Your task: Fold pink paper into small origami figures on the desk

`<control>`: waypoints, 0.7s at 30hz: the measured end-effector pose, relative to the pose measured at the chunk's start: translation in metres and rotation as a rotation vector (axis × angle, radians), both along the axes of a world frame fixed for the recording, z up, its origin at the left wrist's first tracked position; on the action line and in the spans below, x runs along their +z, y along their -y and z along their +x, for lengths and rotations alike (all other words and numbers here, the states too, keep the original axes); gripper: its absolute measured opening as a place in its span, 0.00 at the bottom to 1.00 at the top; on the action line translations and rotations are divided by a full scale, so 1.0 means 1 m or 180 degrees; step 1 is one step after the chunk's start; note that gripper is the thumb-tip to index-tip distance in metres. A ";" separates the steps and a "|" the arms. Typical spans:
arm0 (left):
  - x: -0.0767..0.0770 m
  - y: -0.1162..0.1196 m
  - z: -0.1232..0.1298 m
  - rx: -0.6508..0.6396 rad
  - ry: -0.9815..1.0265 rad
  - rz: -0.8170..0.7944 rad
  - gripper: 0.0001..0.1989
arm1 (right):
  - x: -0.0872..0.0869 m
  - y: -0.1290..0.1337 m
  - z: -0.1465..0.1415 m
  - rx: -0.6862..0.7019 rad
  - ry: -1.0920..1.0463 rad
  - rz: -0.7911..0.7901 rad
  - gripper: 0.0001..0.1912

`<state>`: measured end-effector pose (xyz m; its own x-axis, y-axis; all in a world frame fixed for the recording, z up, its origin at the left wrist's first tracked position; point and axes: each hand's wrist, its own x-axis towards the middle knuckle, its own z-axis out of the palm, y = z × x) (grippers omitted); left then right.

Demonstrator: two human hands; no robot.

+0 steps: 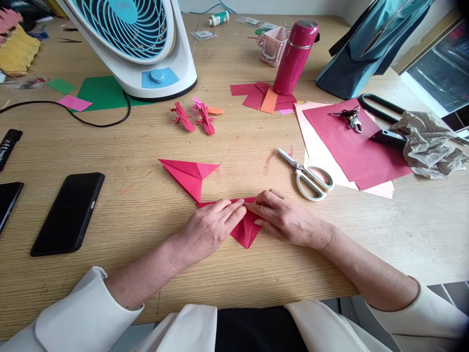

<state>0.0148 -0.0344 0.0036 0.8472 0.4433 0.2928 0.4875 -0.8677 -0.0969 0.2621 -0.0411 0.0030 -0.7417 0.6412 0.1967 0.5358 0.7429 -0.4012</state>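
Both of my hands press on a folded sheet of red paper (246, 233) at the table's near middle; its lower point sticks out between them, and much of the rest is under my fingers. My left hand (216, 222) has its fingers together along the top fold. My right hand (284, 217) pinches the paper's right side, its fingertips nearly meeting the left ones. Just beyond lies another folded red paper (188, 173) with pointed corners. Two small twisted red paper figures (183, 117) sit farther back. White-handled scissors (308, 176) lie beyond my right hand.
A fan (157, 68) stands at the back left, its cord (106, 125) running left. A black phone (69, 214) lies to the left. Behind are a pink bottle (296, 57) and red paper scraps (252, 95). Paper sheets (340, 142), crumpled tissue (432, 142) and a teal bag (359, 58) are right.
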 end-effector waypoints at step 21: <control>0.003 0.002 0.001 0.0030 -0.0164 -0.0110 0.22 | 0.006 0.021 0.022 0.0126 -0.0241 0.0136 0.17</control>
